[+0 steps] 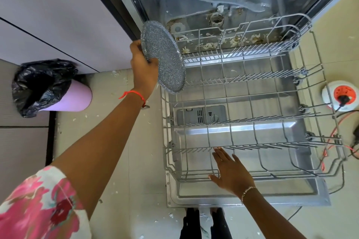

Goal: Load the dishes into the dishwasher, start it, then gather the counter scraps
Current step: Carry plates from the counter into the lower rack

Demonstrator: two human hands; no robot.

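Note:
My left hand (142,62) grips a grey speckled plate (163,58) by its left rim and holds it tilted on edge above the far left corner of the lower rack. The grey wire lower rack (252,103) is pulled out over the open dishwasher door (242,194) and holds no dishes. My right hand (229,170) hovers over the rack's near edge with fingers straight and spread, the thumb next to the front wire. Inside the tub (223,9) I see the spray arm and food scraps on the floor.
A lilac bin (64,95) lined with a black bag stands on the floor at the left, below the cabinet fronts. A white and orange extension reel (340,95) with red cable lies at the right. Scraps litter the floor tiles. Two patterned dishes show at the top edge.

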